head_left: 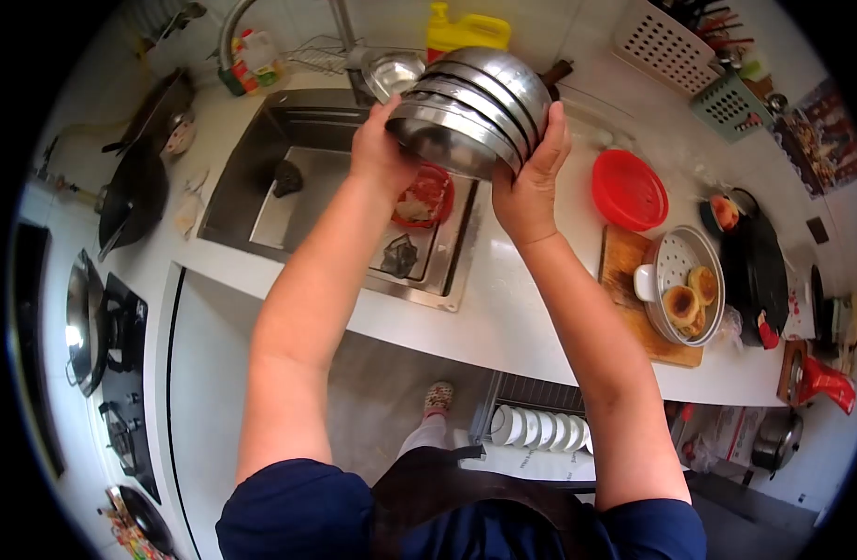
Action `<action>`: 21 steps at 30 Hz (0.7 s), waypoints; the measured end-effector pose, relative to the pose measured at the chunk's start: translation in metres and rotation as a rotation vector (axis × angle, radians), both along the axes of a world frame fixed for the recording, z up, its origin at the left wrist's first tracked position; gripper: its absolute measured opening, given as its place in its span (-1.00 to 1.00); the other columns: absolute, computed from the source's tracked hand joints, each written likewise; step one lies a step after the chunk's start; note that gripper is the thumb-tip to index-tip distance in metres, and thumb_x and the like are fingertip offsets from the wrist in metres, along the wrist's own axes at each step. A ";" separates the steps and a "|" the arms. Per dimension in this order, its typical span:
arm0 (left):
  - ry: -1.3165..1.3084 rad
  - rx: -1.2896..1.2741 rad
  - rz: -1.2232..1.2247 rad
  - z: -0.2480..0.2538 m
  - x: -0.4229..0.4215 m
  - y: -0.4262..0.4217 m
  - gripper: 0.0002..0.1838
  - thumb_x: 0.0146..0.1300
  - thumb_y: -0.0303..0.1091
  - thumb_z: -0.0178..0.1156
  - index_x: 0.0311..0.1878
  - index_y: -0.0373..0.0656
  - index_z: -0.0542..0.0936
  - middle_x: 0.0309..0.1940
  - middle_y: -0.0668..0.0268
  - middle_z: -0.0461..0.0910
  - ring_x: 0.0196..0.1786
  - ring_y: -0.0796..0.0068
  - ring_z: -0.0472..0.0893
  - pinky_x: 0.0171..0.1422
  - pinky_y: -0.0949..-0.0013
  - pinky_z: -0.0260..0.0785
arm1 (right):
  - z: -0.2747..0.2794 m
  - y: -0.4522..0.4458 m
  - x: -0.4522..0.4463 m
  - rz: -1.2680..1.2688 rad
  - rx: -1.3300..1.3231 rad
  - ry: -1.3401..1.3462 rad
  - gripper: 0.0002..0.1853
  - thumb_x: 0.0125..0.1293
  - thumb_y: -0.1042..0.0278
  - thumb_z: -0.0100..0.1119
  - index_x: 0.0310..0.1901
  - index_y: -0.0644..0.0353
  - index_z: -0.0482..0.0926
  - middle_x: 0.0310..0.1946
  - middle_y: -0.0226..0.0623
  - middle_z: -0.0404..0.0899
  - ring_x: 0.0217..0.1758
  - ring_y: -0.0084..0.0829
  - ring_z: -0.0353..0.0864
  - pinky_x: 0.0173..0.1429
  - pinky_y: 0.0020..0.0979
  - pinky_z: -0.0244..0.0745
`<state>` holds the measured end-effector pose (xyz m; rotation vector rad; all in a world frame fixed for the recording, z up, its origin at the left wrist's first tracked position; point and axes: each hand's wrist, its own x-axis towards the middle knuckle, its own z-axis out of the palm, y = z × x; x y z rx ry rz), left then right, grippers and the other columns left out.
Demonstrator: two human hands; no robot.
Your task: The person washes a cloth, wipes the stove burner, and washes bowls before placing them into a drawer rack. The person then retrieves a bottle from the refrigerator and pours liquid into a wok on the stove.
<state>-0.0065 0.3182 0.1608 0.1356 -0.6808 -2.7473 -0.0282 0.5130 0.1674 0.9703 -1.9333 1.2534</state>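
Observation:
Between my two hands is a stack of several nested stainless steel bowls [466,107], tilted on its side with the openings facing toward me and down. My left hand [383,149] grips the rim side of the stack, while my right hand [533,182] is closed around its other side. The bowls are raised above the sink's right end. Beneath them in the sink [288,210] sits a red basin [425,198] holding something reddish, partly hidden by the stack and my left arm. A dark crumpled piece [399,256] lies beside that basin.
A red plastic basin [630,190] stands on the counter to the right. Near it, a white steamer [682,266] with round cakes rests on a wooden board [624,266]. Yellow jug [470,35] and faucet [342,47] are behind the sink. Below, an open drawer holds white dishes [536,429].

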 end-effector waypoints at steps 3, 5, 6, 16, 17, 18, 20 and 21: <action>0.043 -0.054 -0.047 0.023 0.020 -0.028 -0.68 0.34 -0.28 0.06 0.11 -0.09 0.35 0.06 0.21 0.45 0.11 0.19 0.46 0.20 0.08 0.33 | 0.016 -0.024 -0.001 0.038 -0.004 0.208 -0.07 0.01 0.67 0.12 0.40 0.28 -0.20 0.33 0.14 -0.06 0.39 0.11 -0.01 0.46 -0.11 -0.09; -0.001 -0.110 -0.049 0.039 0.031 -0.043 -0.72 0.35 -0.27 0.04 0.08 -0.08 0.36 0.04 0.24 0.47 0.10 0.23 0.48 0.18 0.11 0.35 | 0.025 -0.036 -0.001 0.060 0.022 0.264 -0.07 0.01 0.67 0.12 0.39 0.30 -0.19 0.34 0.14 -0.06 0.40 0.13 -0.01 0.46 -0.10 -0.08; -0.048 -0.133 -0.026 0.049 0.036 -0.046 -0.73 0.35 -0.26 0.05 0.06 -0.08 0.37 0.02 0.25 0.48 0.08 0.24 0.49 0.17 0.12 0.36 | 0.029 -0.040 -0.001 0.070 0.037 0.291 -0.07 0.01 0.66 0.13 0.39 0.30 -0.19 0.34 0.14 -0.05 0.40 0.13 0.00 0.46 -0.09 -0.08; -0.116 -0.182 -0.115 0.059 0.039 -0.088 -0.83 0.34 -0.29 0.01 -0.06 -0.05 0.46 -0.18 0.30 0.57 -0.13 0.36 0.58 0.01 0.22 0.46 | 0.062 -0.061 0.001 0.153 0.129 0.423 -0.08 -0.05 0.73 0.10 0.37 0.30 -0.14 0.32 0.24 -0.05 0.39 0.20 0.02 0.43 -0.12 0.07; -0.106 -0.205 -0.119 0.061 0.040 -0.089 -0.84 0.33 -0.30 0.00 -0.07 -0.05 0.46 -0.19 0.30 0.57 -0.14 0.36 0.58 0.00 0.22 0.46 | 0.064 -0.061 0.001 0.157 0.133 0.422 -0.07 -0.06 0.73 0.10 0.37 0.30 -0.14 0.32 0.24 -0.06 0.39 0.20 0.02 0.43 -0.12 0.07; -0.123 -0.209 -0.100 0.063 0.040 -0.089 -0.85 0.32 -0.31 0.01 -0.08 -0.05 0.46 -0.20 0.31 0.57 -0.15 0.37 0.58 -0.01 0.23 0.46 | 0.066 -0.062 0.000 0.160 0.137 0.420 -0.07 -0.06 0.74 0.10 0.37 0.30 -0.14 0.32 0.24 -0.06 0.39 0.20 0.01 0.43 -0.12 0.08; -0.154 -0.221 -0.060 0.070 0.041 -0.084 -0.86 0.30 -0.33 0.02 -0.10 -0.04 0.46 -0.22 0.33 0.57 -0.17 0.40 0.59 -0.03 0.24 0.47 | 0.069 -0.062 -0.002 0.168 0.138 0.430 -0.06 -0.07 0.74 0.11 0.37 0.29 -0.14 0.33 0.24 -0.07 0.39 0.20 0.01 0.43 -0.13 0.08; -0.137 -0.234 -0.044 0.074 0.042 -0.082 -0.86 0.30 -0.32 0.03 -0.11 -0.04 0.46 -0.23 0.33 0.57 -0.18 0.41 0.59 -0.04 0.24 0.47 | 0.070 -0.062 -0.003 0.173 0.137 0.439 -0.05 -0.08 0.73 0.12 0.37 0.29 -0.15 0.33 0.24 -0.08 0.39 0.20 0.00 0.43 -0.13 0.08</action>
